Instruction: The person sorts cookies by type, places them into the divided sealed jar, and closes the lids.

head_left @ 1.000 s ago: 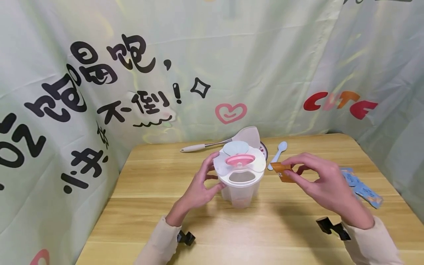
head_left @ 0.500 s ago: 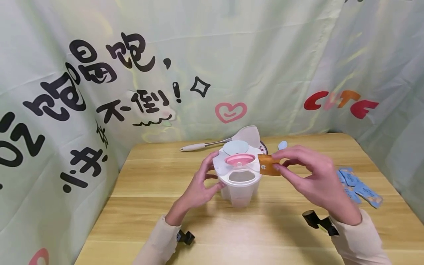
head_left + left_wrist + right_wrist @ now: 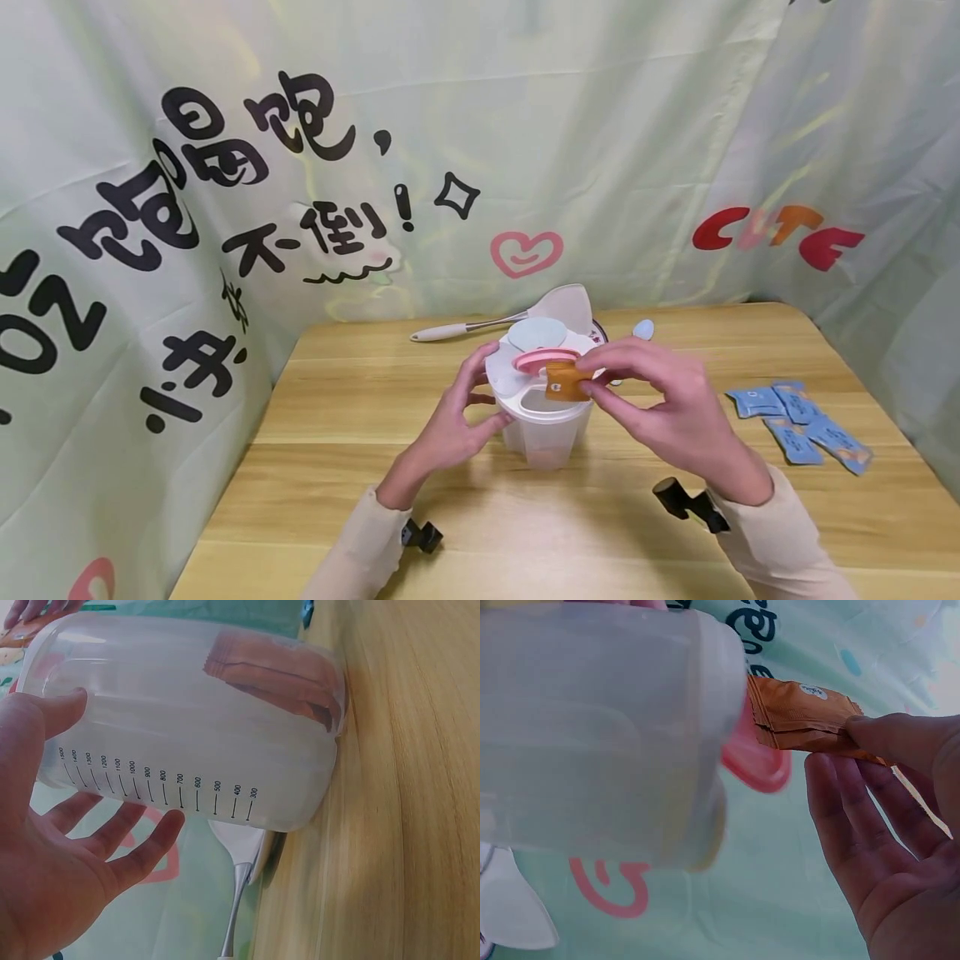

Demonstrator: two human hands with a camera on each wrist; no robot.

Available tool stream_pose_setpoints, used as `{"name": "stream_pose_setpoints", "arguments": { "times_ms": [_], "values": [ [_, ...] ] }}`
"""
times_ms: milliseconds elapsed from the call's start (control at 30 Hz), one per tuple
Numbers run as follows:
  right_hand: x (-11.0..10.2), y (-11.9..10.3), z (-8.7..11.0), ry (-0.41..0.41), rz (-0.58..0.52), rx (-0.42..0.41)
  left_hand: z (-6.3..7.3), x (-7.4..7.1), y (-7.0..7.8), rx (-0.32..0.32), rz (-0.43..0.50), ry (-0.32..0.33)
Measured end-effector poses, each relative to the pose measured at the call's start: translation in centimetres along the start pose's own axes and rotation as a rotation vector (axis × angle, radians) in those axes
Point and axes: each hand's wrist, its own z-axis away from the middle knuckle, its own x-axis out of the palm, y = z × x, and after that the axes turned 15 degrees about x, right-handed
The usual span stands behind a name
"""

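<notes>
A translucent plastic canister (image 3: 551, 442) stands on the table, its white lid bearing a pink handle (image 3: 542, 358) and an oval opening at the front. My left hand (image 3: 448, 429) holds its left side, thumb in front and fingers behind. Printed measuring marks run along its wall in the left wrist view, and brown-orange packets (image 3: 274, 671) show through the plastic inside. Between thumb and fingers, my right hand (image 3: 667, 408) pinches a small orange sachet (image 3: 566, 381) over the lid's opening. That orange sachet (image 3: 802, 716) looks sealed, with a crimped end pointing at the canister.
Several blue sachets (image 3: 795, 446) lie on the table's right side. Behind the canister are a spatula (image 3: 562, 308) with a pale handle and a patterned round rim (image 3: 597, 333). A light blue spoon (image 3: 643, 330) lies partly behind my right hand. A printed cloth (image 3: 615, 167) hangs behind the table.
My right hand has carried the orange sachet leftward, from beside the canister to above its front opening. The blue sachets and part of the table are uncovered. My left hand stays put.
</notes>
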Motion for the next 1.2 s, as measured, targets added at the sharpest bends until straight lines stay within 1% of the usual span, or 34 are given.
{"name": "stream_pose_setpoints", "arguments": {
  "times_ms": [100, 333, 533, 733, 833, 900, 1067, 1200],
  "values": [
    [0.5, 0.2, 0.1, -0.005, 0.013, -0.014, 0.0, 0.0, -0.1, -0.004, 0.000, -0.004],
    [0.9, 0.5, 0.1, 0.016, 0.035, -0.019, 0.0, 0.0, 0.0, 0.000, -0.004, -0.006],
    [1.5, 0.7, 0.1, 0.017, 0.032, -0.037, 0.1, 0.0, -0.1, 0.002, -0.010, -0.008],
    [1.8, 0.8, 0.7, -0.012, 0.038, 0.006, 0.2, 0.0, -0.2, -0.014, -0.006, -0.010],
    [1.8, 0.8, 0.9, -0.021, 0.062, 0.029, 0.1, 0.0, -0.2, -0.015, -0.006, -0.008],
    [1.7, 0.8, 1.1, -0.014, 0.076, 0.035, 0.1, 0.0, -0.2, -0.013, -0.005, -0.008],
    [1.4, 1.0, 1.3, 0.024, 0.077, 0.013, 0.0, 0.0, -0.2, -0.008, 0.000, -0.008],
    [1.3, 1.0, 1.4, 0.023, 0.088, 0.024, 0.0, 0.0, -0.2, 0.000, 0.002, -0.005]
  ]
}}
